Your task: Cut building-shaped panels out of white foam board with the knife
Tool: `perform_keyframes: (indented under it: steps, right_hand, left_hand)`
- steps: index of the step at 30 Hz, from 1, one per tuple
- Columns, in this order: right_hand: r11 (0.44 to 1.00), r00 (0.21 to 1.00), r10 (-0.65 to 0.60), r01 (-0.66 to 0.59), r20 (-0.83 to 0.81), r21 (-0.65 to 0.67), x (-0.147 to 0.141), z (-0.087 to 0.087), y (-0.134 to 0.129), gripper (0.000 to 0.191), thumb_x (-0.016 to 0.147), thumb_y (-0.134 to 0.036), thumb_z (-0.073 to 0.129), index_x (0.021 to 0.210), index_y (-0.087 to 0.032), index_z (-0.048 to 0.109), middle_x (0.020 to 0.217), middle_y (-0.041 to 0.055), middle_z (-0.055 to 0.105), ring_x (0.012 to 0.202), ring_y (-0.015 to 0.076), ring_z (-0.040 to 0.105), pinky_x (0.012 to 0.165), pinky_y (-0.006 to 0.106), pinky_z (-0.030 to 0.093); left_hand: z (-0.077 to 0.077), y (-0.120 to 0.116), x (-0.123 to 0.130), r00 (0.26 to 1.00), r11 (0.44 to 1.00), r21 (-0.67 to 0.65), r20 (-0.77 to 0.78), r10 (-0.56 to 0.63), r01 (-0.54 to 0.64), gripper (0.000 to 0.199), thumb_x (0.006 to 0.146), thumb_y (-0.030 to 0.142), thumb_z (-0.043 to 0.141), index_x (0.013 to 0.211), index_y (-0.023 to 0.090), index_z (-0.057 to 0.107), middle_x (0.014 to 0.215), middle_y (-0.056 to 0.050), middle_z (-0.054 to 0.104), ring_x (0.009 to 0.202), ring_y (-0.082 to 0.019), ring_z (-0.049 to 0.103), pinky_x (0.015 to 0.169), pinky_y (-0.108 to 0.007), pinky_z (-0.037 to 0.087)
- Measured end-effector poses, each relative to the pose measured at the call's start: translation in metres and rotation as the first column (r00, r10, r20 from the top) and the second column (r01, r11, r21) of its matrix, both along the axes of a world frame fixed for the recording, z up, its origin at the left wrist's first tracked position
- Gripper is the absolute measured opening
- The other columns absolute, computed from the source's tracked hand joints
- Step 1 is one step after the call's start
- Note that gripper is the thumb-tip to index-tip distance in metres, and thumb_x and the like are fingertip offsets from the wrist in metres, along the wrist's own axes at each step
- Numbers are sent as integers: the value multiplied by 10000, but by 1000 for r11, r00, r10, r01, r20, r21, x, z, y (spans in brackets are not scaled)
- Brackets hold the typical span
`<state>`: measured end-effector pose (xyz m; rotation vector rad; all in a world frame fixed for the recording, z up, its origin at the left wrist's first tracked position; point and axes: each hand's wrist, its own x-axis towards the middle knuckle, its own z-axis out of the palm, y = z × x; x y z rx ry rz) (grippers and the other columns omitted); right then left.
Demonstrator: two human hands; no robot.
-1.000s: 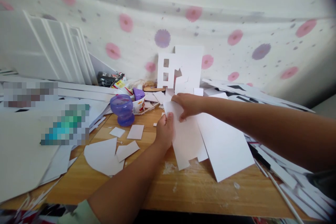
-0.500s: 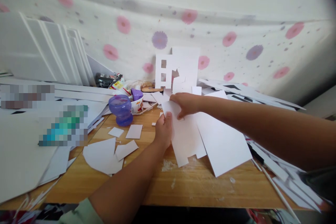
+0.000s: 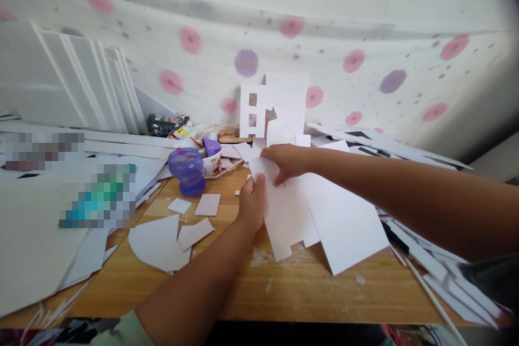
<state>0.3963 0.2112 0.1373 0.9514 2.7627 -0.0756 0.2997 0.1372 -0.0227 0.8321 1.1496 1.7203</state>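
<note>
A white foam board piece (image 3: 288,216) with notches along its lower edge is tilted over the table in front of me. My left hand (image 3: 253,199) grips its left edge, thumb on the near face. Across its upper part lies my right hand (image 3: 288,162), fingers curled over the top and thumb lower down; its fingertips are partly hidden. Just right of this piece rests a larger white board (image 3: 348,221). Behind my hands, a white cut-out panel with square window holes (image 3: 259,105) stands against the wall covering.
A purple plastic cup (image 3: 188,170) stands left of my hands beside a paper tub (image 3: 213,163). Loose white offcuts (image 3: 158,240) lie on the wooden table (image 3: 243,294). Upright boards (image 3: 77,84) lean at the far left. Strips (image 3: 438,259) pile up at the right.
Almost nothing differs. Both hands keep their hold on the notched piece, and the whole view has shifted very slightly.
</note>
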Motion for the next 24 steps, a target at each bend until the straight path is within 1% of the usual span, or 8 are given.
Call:
perform_keyframes:
  steps: [3,6,10,12,14,16,21,24]
  right_hand:
    - [1000,1000,7,-7,-12,14,-1,-4,0,705,662,-311,826,1274,-135,525,1153,139,611,1038,326,583,869,433,440]
    - [1000,1000,19,-19,-19,16,0,-5,4,742,644,-328,842,1290,-142,527,1158,141,619,1068,336,582,925,463,422]
    - [999,997,35,-37,-72,-37,8,1,12,769,681,-294,815,1370,-193,488,1258,113,607,1127,293,579,895,374,455]
    - [995,989,23,-36,-144,-92,14,4,16,707,731,-273,774,1378,-212,494,1285,90,609,1134,262,584,860,330,465]
    - [992,979,10,-36,-203,-124,19,4,20,582,747,-246,748,1300,-203,570,1225,77,647,1081,252,609,816,316,464]
    - [993,973,18,-45,-231,-113,21,1,23,475,737,-230,740,1198,-191,634,1140,70,679,1021,250,627,775,312,456]
    - [993,963,24,-54,-270,-102,21,-4,23,544,652,-320,805,1145,-169,630,1084,79,676,951,255,628,698,297,440]
    - [994,966,49,-72,-253,-80,20,-2,20,466,661,-346,804,1052,-160,632,1014,76,676,891,242,626,642,279,412]
  left_hand:
    - [-1,1,-1,1000,1000,10,0,3,-3,510,787,652,651,923,160,643,727,-40,651,680,-193,616,618,-282,464]
    - [1,0,-2,1000,1000,24,-1,-10,10,510,780,623,673,959,146,647,740,-47,661,684,-196,623,610,-279,467]
    - [10,-3,-3,999,999,37,-2,-39,39,497,756,555,719,1016,140,635,800,-57,690,677,-193,633,608,-280,480]
    - [14,-5,-3,998,998,34,0,-55,55,492,729,503,750,1041,141,630,833,-63,706,679,-195,641,621,-289,494]
    - [17,-6,-2,998,998,19,0,-64,64,482,716,451,763,1060,142,629,849,-68,715,688,-200,650,639,-300,506]
    - [20,-7,-2,998,998,-2,-1,-61,61,472,714,404,763,1082,145,624,865,-71,721,706,-203,657,660,-307,514]
    - [30,-12,1,997,996,-30,-8,-83,83,489,677,306,793,1104,152,614,932,-76,730,752,-201,663,695,-304,519]
    - [36,-17,2,993,992,-52,10,-114,114,479,696,317,797,1105,155,607,937,-79,733,728,-191,661,669,-293,517]
